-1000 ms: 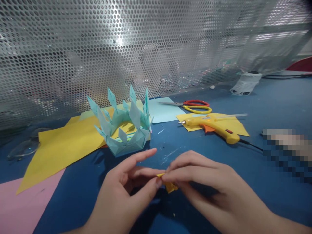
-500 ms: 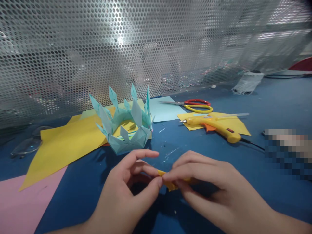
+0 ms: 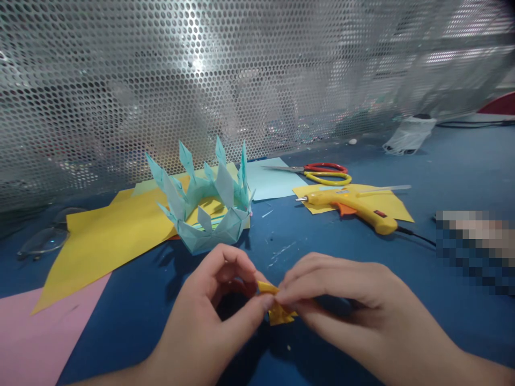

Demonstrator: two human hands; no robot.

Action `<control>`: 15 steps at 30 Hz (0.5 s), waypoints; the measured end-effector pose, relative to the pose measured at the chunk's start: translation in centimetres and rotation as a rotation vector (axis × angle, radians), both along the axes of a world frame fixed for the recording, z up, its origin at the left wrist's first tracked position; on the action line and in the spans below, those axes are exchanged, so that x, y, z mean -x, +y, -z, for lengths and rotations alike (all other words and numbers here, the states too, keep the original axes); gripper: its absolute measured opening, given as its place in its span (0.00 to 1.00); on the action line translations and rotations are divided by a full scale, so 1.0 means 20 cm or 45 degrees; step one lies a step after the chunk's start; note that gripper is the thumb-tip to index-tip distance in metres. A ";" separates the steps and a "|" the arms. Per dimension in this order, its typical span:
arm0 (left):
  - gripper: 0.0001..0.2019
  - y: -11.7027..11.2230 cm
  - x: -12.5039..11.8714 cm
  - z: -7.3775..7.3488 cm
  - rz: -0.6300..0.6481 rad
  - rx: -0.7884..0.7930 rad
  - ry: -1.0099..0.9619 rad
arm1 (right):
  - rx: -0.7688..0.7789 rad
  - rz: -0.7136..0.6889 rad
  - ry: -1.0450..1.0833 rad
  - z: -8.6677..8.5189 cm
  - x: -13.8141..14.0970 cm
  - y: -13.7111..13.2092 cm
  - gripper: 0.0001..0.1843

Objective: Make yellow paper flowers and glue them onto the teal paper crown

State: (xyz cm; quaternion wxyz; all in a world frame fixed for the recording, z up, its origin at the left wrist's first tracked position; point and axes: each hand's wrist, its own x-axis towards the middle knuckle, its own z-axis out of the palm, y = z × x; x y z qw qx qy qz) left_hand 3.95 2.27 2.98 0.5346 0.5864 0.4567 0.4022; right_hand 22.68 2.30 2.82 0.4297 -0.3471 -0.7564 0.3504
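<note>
A small piece of folded yellow paper [image 3: 281, 315] is pinched between my two hands, low in the middle of the head view. My left hand [image 3: 217, 311] grips its left edge between thumb and curled fingers. From the other side, my right hand [image 3: 346, 305] holds it with thumb and fingertips, which cover part of the folds. Just beyond my left hand stands a light teal paper crown [image 3: 213, 236] with pointed, folded tips, resting on coloured sheets.
Yellow sheets [image 3: 108, 230] and a pink sheet [image 3: 48, 332] lie at left, with glasses [image 3: 44, 241] beside them. Behind are scissors [image 3: 328, 177] on pale blue paper [image 3: 269, 187]. A yellow glue gun [image 3: 362, 209] with a cord lies at right. A perforated metal panel [image 3: 241, 80] borders the table.
My left index finger, stretched out before, has curled down onto the yellow paper. The paper has turned a little, and more of its folded lower part shows between my hands.
</note>
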 end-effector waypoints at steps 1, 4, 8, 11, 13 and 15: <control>0.09 0.00 0.00 0.00 -0.015 0.005 0.001 | 0.011 0.012 -0.008 0.00 0.00 0.00 0.16; 0.09 0.01 0.00 0.01 -0.033 0.047 -0.013 | 0.070 0.059 -0.026 0.00 0.01 0.00 0.15; 0.09 0.02 0.01 0.02 -0.033 0.107 -0.012 | 0.052 0.061 -0.063 -0.01 0.01 0.00 0.14; 0.11 0.02 0.01 0.03 -0.040 0.129 -0.024 | -0.055 0.046 -0.097 0.00 0.00 0.00 0.14; 0.12 0.02 0.00 0.03 -0.045 0.115 -0.022 | -0.117 0.054 -0.123 0.00 0.00 0.00 0.14; 0.10 0.02 0.00 0.02 -0.036 0.096 -0.004 | -0.137 0.056 -0.138 0.00 -0.01 0.00 0.14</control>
